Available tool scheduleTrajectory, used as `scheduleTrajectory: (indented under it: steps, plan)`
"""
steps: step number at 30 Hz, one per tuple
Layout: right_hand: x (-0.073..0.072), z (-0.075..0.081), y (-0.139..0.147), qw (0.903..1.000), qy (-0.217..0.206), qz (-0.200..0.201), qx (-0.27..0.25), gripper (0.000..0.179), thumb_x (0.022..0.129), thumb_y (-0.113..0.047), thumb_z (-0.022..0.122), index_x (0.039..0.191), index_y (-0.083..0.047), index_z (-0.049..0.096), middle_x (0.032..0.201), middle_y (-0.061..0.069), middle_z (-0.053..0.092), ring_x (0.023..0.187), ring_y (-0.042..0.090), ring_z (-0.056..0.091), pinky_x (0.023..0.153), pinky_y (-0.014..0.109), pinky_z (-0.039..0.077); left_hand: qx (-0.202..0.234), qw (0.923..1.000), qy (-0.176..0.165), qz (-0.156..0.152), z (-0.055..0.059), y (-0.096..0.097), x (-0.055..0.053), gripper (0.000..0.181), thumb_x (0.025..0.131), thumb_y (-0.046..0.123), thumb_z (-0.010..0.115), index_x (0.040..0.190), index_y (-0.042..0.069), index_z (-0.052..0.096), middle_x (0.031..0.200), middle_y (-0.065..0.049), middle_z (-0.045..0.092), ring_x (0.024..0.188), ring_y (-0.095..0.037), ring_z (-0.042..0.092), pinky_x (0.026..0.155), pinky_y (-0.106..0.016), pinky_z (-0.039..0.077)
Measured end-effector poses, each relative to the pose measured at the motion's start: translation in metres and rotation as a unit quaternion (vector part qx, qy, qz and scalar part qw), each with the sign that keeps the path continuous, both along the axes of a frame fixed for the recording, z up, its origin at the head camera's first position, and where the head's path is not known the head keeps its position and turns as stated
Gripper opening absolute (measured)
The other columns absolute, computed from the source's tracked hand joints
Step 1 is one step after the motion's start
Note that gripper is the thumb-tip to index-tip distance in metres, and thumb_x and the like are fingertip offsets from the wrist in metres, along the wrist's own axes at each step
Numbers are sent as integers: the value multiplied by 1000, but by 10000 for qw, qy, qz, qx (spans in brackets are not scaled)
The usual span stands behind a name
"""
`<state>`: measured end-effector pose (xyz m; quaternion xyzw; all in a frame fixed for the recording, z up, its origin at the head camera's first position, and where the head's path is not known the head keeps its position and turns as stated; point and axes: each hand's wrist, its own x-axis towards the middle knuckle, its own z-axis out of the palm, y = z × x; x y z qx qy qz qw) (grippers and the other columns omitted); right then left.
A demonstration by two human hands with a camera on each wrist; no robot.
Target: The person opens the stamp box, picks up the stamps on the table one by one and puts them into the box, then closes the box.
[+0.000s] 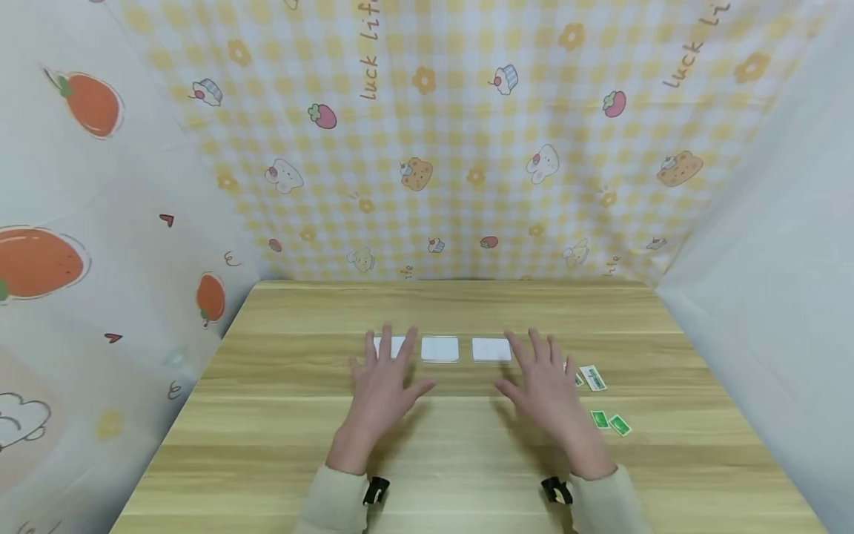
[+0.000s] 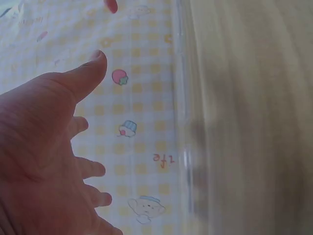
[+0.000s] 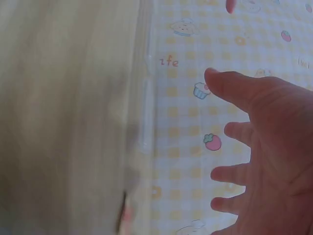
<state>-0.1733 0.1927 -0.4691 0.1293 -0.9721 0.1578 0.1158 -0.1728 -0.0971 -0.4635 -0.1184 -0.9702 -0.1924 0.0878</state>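
Three flat white rectangles with clear edges, like shallow trays, lie in a row on the wooden table (image 1: pixel 454 475). The fingers of my left hand (image 1: pixel 382 393) spread over the left tray (image 1: pixel 396 343) and partly cover it. Between the hands sits the middle tray (image 1: pixel 439 348). My right hand (image 1: pixel 548 394) has its fingers spread too, the index fingertip close by the right edge of the right tray (image 1: pixel 491 350). Both hands appear raised above the tabletop, palms down, and hold nothing. In the wrist views the left thumb (image 2: pixel 85 78) and right thumb (image 3: pixel 230 88) point away from the fingers.
Right of the right hand lie a small white-and-green printed card (image 1: pixel 594 377), another partly hidden by the fingers, and two green cards (image 1: pixel 600 420). A checked cloth (image 1: pixel 460 148) hangs behind the table, with pale cloth at both sides.
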Motion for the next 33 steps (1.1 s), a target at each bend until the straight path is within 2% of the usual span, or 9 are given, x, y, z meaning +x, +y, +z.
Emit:
scheduleTrajectory:
  steps: [6, 12, 16, 20, 27, 33]
  plan:
    - [-12, 13, 13, 9977, 335, 391, 442, 86, 86, -46, 78, 157, -19, 36, 154, 25, 35, 137, 54, 30, 100, 77, 24, 59, 9987, 30, -502, 12, 18, -17, 95, 89, 59, 68, 163, 32, 16, 168, -2, 11, 152, -38, 1, 108, -75, 11]
    - [-26, 16, 19, 9904, 511, 990, 822, 80, 85, -40, 81, 151, -12, 45, 149, 22, 44, 134, 49, 39, 100, 72, 32, 76, 9953, -83, -966, 11, 34, -37, 92, 90, 51, 72, 162, 34, 17, 165, -3, 26, 152, -38, 11, 108, -74, 14]
    - [-39, 13, 22, 9847, 433, 1349, 1014, 74, 87, -37, 80, 147, -7, 49, 147, 19, 48, 133, 45, 42, 101, 70, 33, 53, 9934, -283, -1114, 9, 41, -48, 92, 90, 49, 73, 162, 32, 19, 160, -4, 36, 149, -41, 21, 108, -74, 16]
    - [-54, 8, 27, 9809, 350, 1583, 1078, 68, 88, -34, 79, 143, -4, 54, 143, 18, 53, 131, 44, 45, 101, 69, 36, -18, 9904, -539, -1275, 6, 49, -61, 87, 91, 46, 73, 161, 27, 24, 157, -4, 40, 147, -40, 26, 109, -72, 19]
    - [-75, 2, 36, 9766, -23, 1810, 1158, 64, 91, -34, 76, 146, -10, 53, 141, 11, 56, 132, 39, 46, 104, 65, 34, -163, 9845, -917, -1487, -2, 68, -84, 85, 92, 42, 74, 160, 21, 28, 156, -5, 42, 146, -38, 29, 110, -69, 20]
    - [-83, -8, 31, 9699, -144, 1815, 1615, 63, 92, -41, 74, 145, -13, 55, 140, 9, 57, 131, 36, 46, 105, 62, 35, 39, 9768, -1336, -1671, -7, 79, -95, 81, 89, 41, 77, 155, 16, 39, 156, -6, 41, 146, -38, 30, 110, -71, 18]
